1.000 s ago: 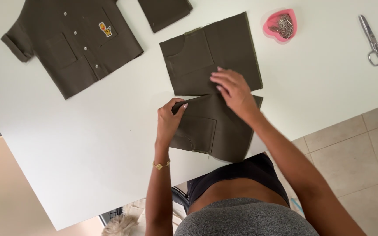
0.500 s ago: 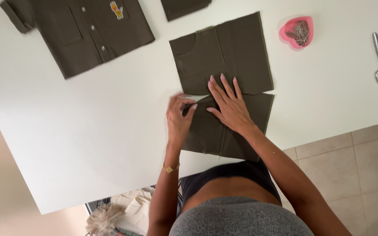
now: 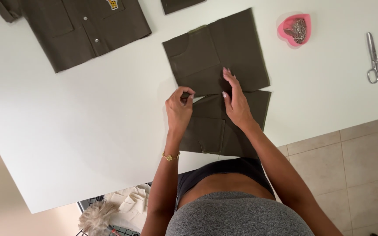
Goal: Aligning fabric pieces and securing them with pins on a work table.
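Two dark olive fabric pieces lie on a white table. The near piece, with a pocket outline, hangs slightly over the table's front edge. My left hand pinches its upper left corner with fingers closed on the cloth. My right hand lies flat, fingers straight, pressing where the near piece meets the far piece, which also carries a sewn pocket.
A small olive shirt with snaps and a patch lies at the far left. Another olive scrap sits at the top edge. A pink heart-shaped dish of pins and metal scissors rest to the right. Tiled floor lies beyond the table's right edge.
My right hand has slid upward over the seam between the two pieces. My left hand has shifted to the near piece's top left corner. The view has drifted.
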